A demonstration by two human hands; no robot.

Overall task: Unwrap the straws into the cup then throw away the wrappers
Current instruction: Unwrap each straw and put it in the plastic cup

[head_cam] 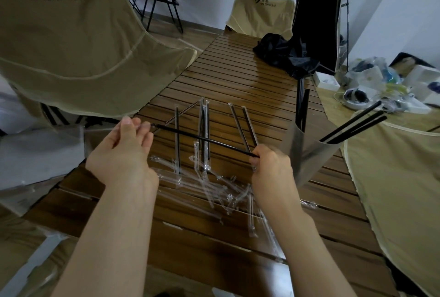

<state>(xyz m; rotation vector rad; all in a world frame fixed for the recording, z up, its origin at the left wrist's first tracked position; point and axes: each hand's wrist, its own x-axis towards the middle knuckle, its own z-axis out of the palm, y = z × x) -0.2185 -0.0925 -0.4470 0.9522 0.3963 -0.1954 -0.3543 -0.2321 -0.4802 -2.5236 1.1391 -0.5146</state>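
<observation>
A black straw [202, 139] stretches across the air above the slatted wooden table [238, 77]. My right hand [271, 165] pinches its right end. My left hand [126, 146] pinches the clear wrapper [142, 125] at its left end, where the straw tip still sits inside. Several wrapped straws [204, 130] lie on the table beyond my hands. A heap of empty clear wrappers [214, 189] lies between my forearms. To the right stands a translucent cup [307, 151] holding several black straws [354, 125].
A tan camping chair [71, 58] stands at the left, another [259, 15] at the table's far end. A black cloth bundle [285, 53] lies on the far part of the table. Boxes and bags clutter the floor [385, 82] at the right.
</observation>
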